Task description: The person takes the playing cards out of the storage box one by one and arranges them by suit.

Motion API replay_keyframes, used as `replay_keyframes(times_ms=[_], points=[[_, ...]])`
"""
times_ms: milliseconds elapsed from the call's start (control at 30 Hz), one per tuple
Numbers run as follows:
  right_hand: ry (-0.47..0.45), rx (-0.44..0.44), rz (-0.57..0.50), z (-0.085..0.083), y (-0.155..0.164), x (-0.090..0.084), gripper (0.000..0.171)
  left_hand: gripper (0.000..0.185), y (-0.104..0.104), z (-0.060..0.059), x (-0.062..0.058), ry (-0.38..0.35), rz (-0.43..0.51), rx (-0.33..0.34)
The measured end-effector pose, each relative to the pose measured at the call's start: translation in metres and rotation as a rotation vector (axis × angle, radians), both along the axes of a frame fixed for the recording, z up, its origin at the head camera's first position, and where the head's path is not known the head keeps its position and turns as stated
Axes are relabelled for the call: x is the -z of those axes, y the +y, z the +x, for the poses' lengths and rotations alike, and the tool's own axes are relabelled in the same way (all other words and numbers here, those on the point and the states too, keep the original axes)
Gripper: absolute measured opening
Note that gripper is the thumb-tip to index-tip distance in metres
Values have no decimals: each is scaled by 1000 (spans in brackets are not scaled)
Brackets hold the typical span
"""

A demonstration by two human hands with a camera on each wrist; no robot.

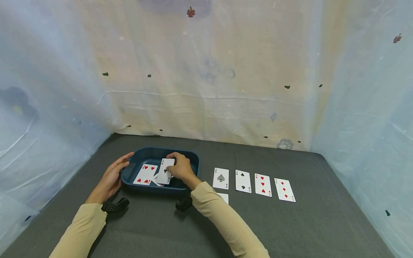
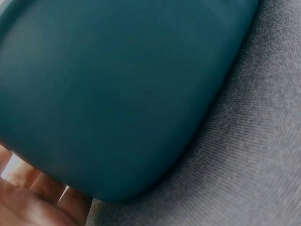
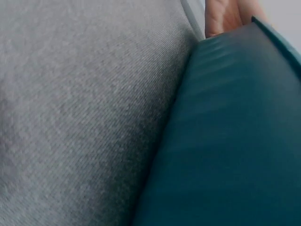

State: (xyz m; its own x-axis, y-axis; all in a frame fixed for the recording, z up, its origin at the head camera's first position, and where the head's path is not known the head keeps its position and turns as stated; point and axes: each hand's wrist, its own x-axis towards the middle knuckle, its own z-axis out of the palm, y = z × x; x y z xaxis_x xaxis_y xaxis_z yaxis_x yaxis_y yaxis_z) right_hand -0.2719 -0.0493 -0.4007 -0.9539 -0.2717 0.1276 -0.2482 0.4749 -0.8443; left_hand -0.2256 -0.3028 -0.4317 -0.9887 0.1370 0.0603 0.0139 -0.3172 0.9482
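In the head view, a dark blue tray (image 1: 151, 190) stands on the table's left side. My left hand (image 1: 111, 177) rests against its left end with extended fingers; the left wrist view shows these fingers (image 2: 47, 188) beside the tray's outer wall (image 2: 117, 94). Over the tray, my right hand (image 1: 182, 168) pinches a playing card (image 1: 164, 173) with a black club on it. Beneath that card lie other cards, mostly hidden. A red hearts card (image 1: 145, 175) lies face up in the tray's left part.
Right of the tray, an ace of spades (image 1: 221, 178), a two of clubs (image 1: 243, 181), a three of hearts (image 1: 263, 185) and a diamonds card (image 1: 285, 190) lie in a row on the grey table (image 1: 309, 229). Another card (image 1: 224, 197) is partly covered by my right sleeve. Curtains (image 1: 206, 71) surround the table.
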Motion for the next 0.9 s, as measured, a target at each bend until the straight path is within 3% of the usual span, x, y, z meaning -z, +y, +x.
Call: replay_keyframes(times_ms=[400,667,900], points=[[-16,67,-167,6,7,-9,37,47,0,-2,0,10,42,20],[-104,-20,-352,8,17,-14,39,46,-1,-2,0,2,54,14],[-138,-37,-465,11,26,-17,37,44,-1,-1,0,7,61,20]])
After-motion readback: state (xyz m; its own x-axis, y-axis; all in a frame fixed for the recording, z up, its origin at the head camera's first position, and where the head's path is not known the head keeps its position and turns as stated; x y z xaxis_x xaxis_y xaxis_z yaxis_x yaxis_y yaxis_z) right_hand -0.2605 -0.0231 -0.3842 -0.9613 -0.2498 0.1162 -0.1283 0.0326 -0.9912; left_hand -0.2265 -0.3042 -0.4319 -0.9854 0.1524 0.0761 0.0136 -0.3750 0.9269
